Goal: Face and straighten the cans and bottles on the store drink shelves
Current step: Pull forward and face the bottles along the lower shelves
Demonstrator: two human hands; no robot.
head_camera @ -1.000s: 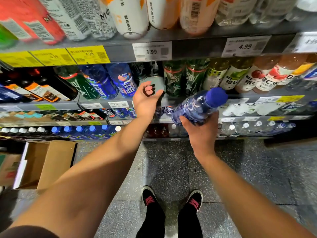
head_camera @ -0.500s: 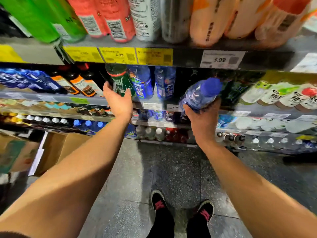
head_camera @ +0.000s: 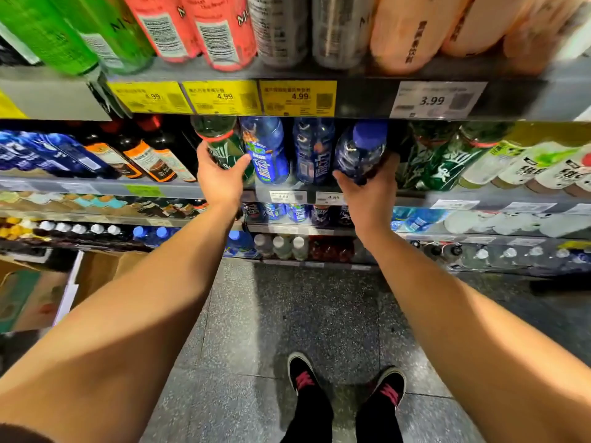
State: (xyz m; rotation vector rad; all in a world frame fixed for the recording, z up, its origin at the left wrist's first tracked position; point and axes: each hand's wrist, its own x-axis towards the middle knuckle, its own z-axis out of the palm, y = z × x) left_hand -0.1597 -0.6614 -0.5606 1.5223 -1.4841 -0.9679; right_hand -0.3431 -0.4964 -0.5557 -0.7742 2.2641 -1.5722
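My right hand [head_camera: 367, 193] grips a dark blue bottle with a blue cap [head_camera: 361, 148], tilted, its base at the front edge of the second shelf [head_camera: 96, 187], beside two upright blue bottles [head_camera: 268, 151]. My left hand [head_camera: 220, 177] wraps around the lower body of a green bottle with a red neck band [head_camera: 217, 135] standing on the same shelf, left of the blue ones. More green bottles [head_camera: 441, 161] stand right of my right hand.
Cans and bottles [head_camera: 204, 30] line the shelf above, behind yellow and white price tags [head_camera: 297, 97]. Lower shelves hold several small bottles [head_camera: 281, 247]. An open cardboard box [head_camera: 96, 273] sits on the floor at left. My shoes [head_camera: 345, 385] stand on grey tiles.
My right hand carried the blue-capped bottle up and in to the second shelf. My left hand moved left and closed on the green bottle.
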